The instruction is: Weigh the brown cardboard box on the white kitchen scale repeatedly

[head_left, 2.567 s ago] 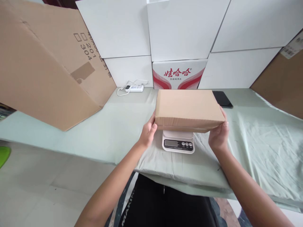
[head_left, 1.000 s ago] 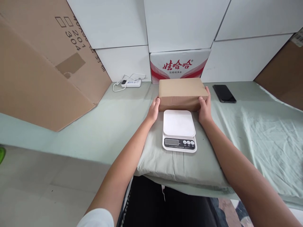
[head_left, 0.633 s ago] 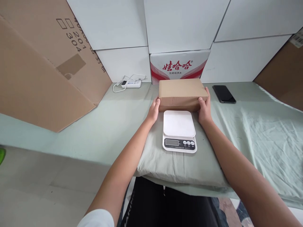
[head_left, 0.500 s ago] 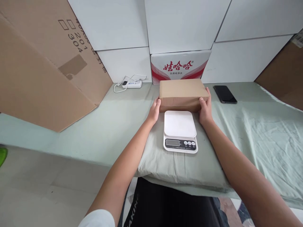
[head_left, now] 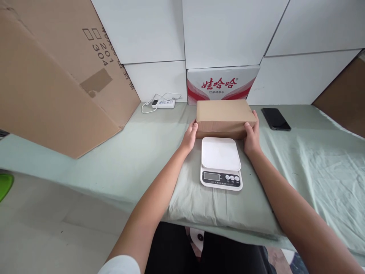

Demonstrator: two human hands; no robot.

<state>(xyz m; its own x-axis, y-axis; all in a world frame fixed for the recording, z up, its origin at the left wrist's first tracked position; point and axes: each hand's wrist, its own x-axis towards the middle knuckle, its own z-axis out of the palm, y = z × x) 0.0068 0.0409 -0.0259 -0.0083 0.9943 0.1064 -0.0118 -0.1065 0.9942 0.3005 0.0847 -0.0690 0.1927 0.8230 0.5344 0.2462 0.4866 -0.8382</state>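
Soft light covers the counter (head_left: pixel 142 148) (shadows are faint), wide-angle stretch skewing the large carton (head_left: pixel 61 82) at ten o'clock.

A short white sleeve (head_left: pixel 121 265) and black legwear (head_left: pixel 172 247) are worn, the forearms (head_left: pixel 152 192) and hands (head_left: pixel 189 137) bare.

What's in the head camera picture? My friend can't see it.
A person's left hand and right hand hold a brown box by its ends behind a white scale on green cloth. A black phone lies to the right, and a white box with red writing stands behind.
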